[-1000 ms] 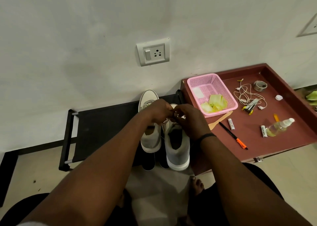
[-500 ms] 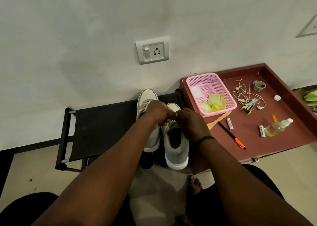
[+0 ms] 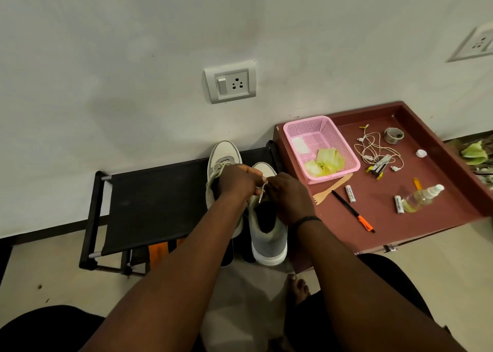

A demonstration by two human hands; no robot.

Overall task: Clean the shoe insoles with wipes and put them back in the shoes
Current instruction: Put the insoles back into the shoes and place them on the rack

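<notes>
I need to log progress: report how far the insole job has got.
Looks done: crumpled wipes lie in the pink basket; no insole lies loose. In hand: the left hand and right hand pinch the right shoe's lace. Left: finishing the laces.

Two grey and white cloth shoes stand side by side in the middle of the frame. Two hands are there too. On the right there is one pink plastic basket, two small white batteries, one black pen with an orange end, one clear spray bottle, one wooden fork and one grey tape roll. Two white wall sockets sit up higher.
</notes>
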